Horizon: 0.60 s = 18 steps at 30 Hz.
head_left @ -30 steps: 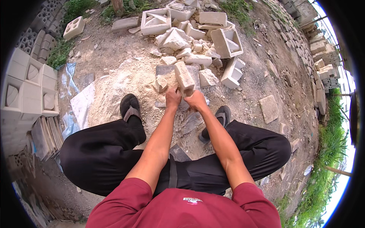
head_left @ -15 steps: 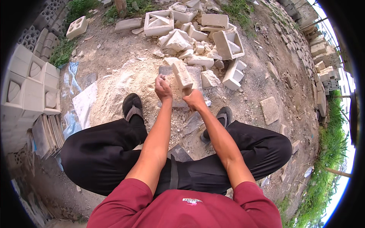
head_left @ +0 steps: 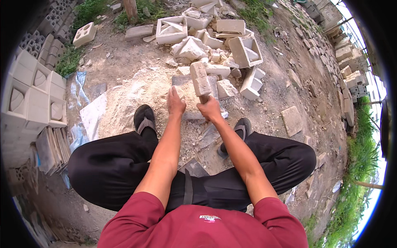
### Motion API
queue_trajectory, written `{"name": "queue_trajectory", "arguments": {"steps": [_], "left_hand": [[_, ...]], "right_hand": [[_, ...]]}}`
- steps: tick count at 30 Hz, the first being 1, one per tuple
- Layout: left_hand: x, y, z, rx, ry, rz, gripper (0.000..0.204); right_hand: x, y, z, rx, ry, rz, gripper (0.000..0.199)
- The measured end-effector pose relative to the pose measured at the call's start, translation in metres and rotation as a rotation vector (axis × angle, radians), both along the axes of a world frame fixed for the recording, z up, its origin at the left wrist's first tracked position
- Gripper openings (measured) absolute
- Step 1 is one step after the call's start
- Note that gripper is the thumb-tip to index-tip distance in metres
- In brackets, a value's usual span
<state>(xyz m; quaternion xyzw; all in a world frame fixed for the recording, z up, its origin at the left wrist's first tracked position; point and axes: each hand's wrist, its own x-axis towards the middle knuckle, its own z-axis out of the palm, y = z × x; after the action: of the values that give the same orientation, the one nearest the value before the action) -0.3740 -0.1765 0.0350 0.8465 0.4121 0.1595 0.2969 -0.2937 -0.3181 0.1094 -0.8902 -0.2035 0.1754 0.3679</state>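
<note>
My right hand (head_left: pixel 210 109) is wrapped round the short brown handle of a mallet (head_left: pixel 200 78), whose long, dust-covered block head points away from me. Beneath the mallet lies a flat grey slab (head_left: pixel 180 81) strewn with pale dust. To the left, my left hand (head_left: pixel 176 102) hovers by the slab's left edge, fingers stretched forward and thumb apart. I see nothing in it. A heap of pale crumbs and powder (head_left: pixel 134 93) spreads left of the slab. Just beyond the slab's right side sits a broken pale chunk (head_left: pixel 226 89).
Broken cream blocks (head_left: pixel 192 48) pile up ahead, with a hollow square block (head_left: pixel 171 29) and a tilted one (head_left: pixel 245 51) among them. Moulded blocks (head_left: pixel 37 95) are stacked at left above thin leaning boards (head_left: pixel 53 146). A flat stone (head_left: pixel 292 121) lies at right. My sandalled feet flank the slab.
My left hand has shifted slightly left, and its curled fingers have straightened. The mallet head has moved a little and stands more upright in the picture, still in my right hand.
</note>
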Motion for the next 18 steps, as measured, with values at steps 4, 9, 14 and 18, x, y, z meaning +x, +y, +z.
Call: {"name": "queue_trajectory", "arguments": {"steps": [4, 9, 14, 18], "left_hand": [[-0.001, 0.001, 0.003, -0.054, -0.050, 0.011, 0.076], [-0.007, 0.009, 0.012, -0.062, -0.152, 0.092, 0.073], [0.003, 0.019, 0.036, -0.031, -0.324, 0.161, 0.069], [-0.004, 0.030, 0.037, -0.081, -0.369, 0.249, 0.068]], "right_hand": [[-0.012, -0.013, -0.023, -0.156, 0.093, 0.080, 0.046], [0.011, -0.010, -0.028, -0.326, 0.199, 0.184, 0.035], [0.047, -0.037, -0.033, -0.215, 0.029, -0.093, 0.034], [0.030, -0.046, -0.033, -0.379, -0.007, -0.097, 0.038]]}}
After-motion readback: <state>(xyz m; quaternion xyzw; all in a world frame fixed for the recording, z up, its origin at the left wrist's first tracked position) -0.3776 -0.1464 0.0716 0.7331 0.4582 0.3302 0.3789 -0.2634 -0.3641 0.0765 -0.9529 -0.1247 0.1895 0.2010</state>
